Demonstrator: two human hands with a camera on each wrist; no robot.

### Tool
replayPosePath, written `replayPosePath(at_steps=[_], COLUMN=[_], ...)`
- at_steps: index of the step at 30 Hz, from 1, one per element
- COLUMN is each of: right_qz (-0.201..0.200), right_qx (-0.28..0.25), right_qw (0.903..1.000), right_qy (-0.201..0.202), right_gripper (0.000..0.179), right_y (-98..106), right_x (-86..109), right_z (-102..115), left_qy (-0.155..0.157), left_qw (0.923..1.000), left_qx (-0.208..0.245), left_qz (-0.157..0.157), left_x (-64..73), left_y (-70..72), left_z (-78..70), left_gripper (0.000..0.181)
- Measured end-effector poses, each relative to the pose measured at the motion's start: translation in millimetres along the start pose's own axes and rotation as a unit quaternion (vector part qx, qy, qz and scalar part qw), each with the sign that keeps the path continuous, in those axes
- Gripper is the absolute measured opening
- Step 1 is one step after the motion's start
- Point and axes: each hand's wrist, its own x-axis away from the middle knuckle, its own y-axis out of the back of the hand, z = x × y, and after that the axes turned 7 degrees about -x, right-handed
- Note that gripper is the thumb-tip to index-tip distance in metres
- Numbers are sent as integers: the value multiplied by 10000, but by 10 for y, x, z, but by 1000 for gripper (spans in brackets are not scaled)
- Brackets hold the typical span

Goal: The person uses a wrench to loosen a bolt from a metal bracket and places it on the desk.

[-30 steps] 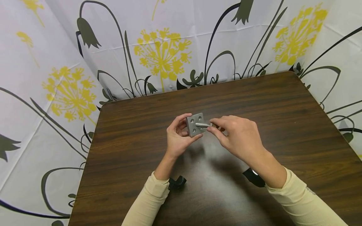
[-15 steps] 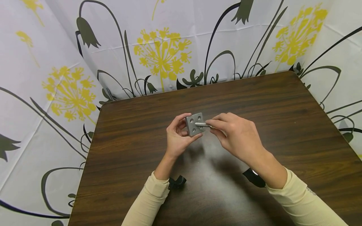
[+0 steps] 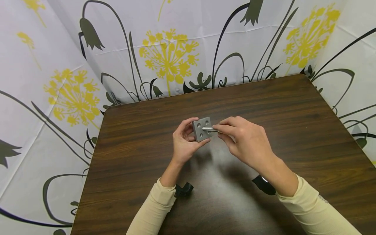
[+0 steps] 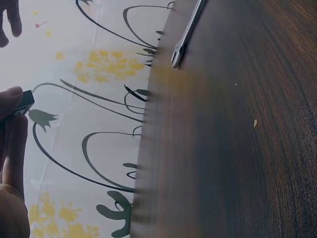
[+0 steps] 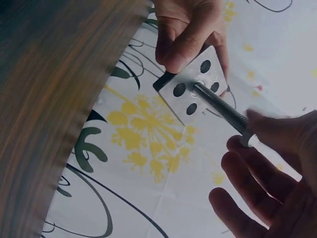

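Observation:
My left hand (image 3: 185, 143) grips a square grey metal plate (image 3: 205, 134) by its edges, holding it above the table. The plate has several round holes near its corners. From its centre sticks out a threaded bolt (image 3: 209, 129), pointing toward my right hand (image 3: 248, 138), whose thumb and fingers pinch the bolt's outer end. In the right wrist view the thread of the bolt (image 5: 220, 105) shows clearly between plate (image 5: 190, 96) and fingers. Just a corner of the plate (image 4: 26, 101) appears in the left wrist view. The plate's back is hidden.
A dark wood-grain table (image 3: 141, 137) lies below both hands. In the left wrist view a long metal tool like a wrench (image 4: 184, 42) rests on it. White curtains (image 3: 117, 65) with a flower print hang behind and beside the table. Black mounts (image 3: 184, 190) sit at the wrists.
My right fingers have shifted slightly left along the bolt and changed their pinch, now covering more of its outer end. The left hand and plate stay almost still.

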Motion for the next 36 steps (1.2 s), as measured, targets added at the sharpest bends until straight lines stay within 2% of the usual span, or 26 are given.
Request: replayPosePath(at_steps=[6, 9, 12, 19, 22, 25, 27, 32, 36], right_qz=[-35, -30, -74, -53, 46, 22, -49, 22, 142], right_qx=[168, 68, 7, 190, 71, -13, 4, 132, 53], right_qw=[9989, 9995, 9999, 9983, 9993, 9999, 9999, 9980, 9993], right_qy=[-444, -296, -71, -541, -355, -103, -138, -616, -356], right_gripper=[30, 22, 26, 30, 23, 26, 28, 32, 23], right_y=[0, -4, -4, 1, 4, 4, 2, 0, 8], right_x=[0, -4, -3, 5, 1, -3, -2, 0, -6], right_z=[11, 2, -6, 2, -1, -4, -4, 8, 8], left_qy=[-38, -19, -15, -25, 10, 16, 7, -1, 19], left_qw=[9999, 10000, 10000, 9999, 9999, 9999, 9999, 9998, 9998], left_qx=[-102, -92, -84, -144, -128, -108, -122, -217, -203], left_qz=[9, 5, 2, -17, -50, -71, -75, -51, -49], left_x=[-9, -10, -9, -5, -5, -6, -5, -6, 0], left_y=[3, 1, 2, 6, 6, 7, 8, 8, 9], left_z=[-9, -8, -6, 9, 10, 8, 6, 7, 16], left_gripper=[74, 75, 75, 74, 74, 74, 74, 73, 74])
